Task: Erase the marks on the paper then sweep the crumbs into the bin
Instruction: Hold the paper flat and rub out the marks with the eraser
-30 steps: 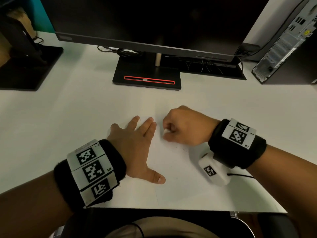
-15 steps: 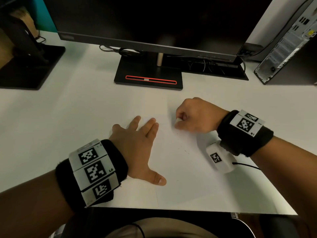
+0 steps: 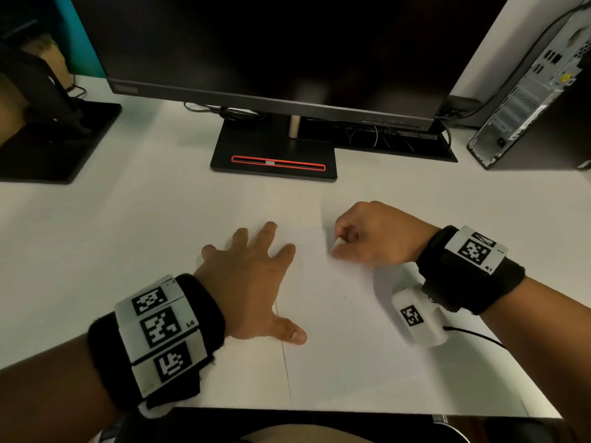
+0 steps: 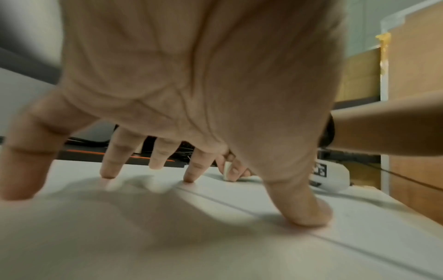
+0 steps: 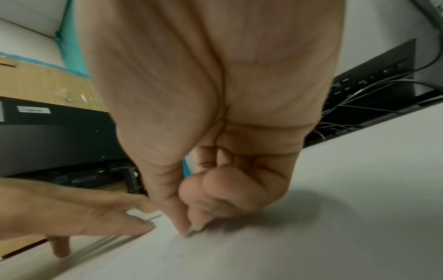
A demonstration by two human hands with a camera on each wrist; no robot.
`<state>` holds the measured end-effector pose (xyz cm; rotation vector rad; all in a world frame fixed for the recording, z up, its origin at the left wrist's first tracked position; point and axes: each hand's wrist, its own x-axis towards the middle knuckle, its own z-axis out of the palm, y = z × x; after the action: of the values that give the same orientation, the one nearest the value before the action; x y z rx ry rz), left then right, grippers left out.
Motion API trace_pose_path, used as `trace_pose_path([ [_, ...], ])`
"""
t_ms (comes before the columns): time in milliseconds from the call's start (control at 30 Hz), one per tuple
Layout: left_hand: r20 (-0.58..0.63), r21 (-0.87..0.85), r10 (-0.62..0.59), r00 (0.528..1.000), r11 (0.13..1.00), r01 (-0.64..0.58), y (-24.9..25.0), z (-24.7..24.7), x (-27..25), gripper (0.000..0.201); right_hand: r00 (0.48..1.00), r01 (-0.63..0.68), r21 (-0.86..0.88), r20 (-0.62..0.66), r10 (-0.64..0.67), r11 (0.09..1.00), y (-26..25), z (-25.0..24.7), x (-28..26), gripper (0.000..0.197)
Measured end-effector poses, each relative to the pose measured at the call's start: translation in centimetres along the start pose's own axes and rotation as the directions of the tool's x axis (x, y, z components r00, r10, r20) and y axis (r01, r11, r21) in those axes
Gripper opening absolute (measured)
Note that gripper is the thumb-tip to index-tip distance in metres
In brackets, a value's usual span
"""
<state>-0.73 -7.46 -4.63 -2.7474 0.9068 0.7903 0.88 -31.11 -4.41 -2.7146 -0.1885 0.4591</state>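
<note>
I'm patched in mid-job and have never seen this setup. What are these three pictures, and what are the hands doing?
No robot here: a person wears a head camera and one on each wristband. The head view looks down on a white desk with a sheet of paper before a monitor. The left hand presses flat on the paper's edge, fingers spread. The right hand pinches a small white eraser against the paper. The other two pictures look along each palm. Few faint marks remain. No bin shows.
</note>
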Motion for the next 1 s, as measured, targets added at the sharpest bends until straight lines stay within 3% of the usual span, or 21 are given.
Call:
trace_pose_path([
  [167,-0.002,0.002,-0.024,1.0,1.0,0.024,0.4,0.1,0.1,0.129,0.991,0.123,-0.057,0.052,-0.12,0.991,-2.6,1.0,0.2,0.023],
  [233,-0.003,0.012,-0.031,1.0,0.999,0.031,0.3,0.2,0.2,0.135,0.994,0.098,-0.076,0.06,-0.093,0.992,-2.3,0.7,0.8,0.027],
  [333,-0.001,0.028,-0.031,1.0,0.999,0.031,0.0,0.3,0.2,0.14,1.0,-0.006,-0.077,-0.028,0.004,0.997,-1.3,-0.2,1.6,0.032],
  [500,0.011,0.033,-0.021,1.0,0.999,0.02,-0.1,0.4,0.3,0.14,0.992,0.085,-0.07,0.099,-0.078,0.994,-2.8,0.9,0.7,0.027],
  [633,0.021,0.031,-0.024,0.999,0.999,0.023,0.0,0.3,0.3,0.141,1.0,-0.02,-0.058,-0.026,0.018,0.998,-1.5,-0.3,1.4,0.031],
  [800,0.035,0.031,-0.02,0.999,0.999,0.019,0.1,0.2,0.3,0.14,0.993,0.096,-0.084,0.079,-0.089,0.992,-3.6,1.4,0.2,0.026],
  [900,0.041,0.034,-0.02,0.999,0.999,0.018,0.1,0.1,0.2,0.141,1.0,0.003,-0.054,-0.003,-0.003,0.999,-2.5,0.3,1.1,0.029],
  [1000,0.042,0.034,-0.024,0.999,0.999,0.023,0.2,0.1,0.2,0.14,0.999,0.042,-0.07,0.001,-0.042,0.997,-3.2,0.8,0.9,0.029],
])
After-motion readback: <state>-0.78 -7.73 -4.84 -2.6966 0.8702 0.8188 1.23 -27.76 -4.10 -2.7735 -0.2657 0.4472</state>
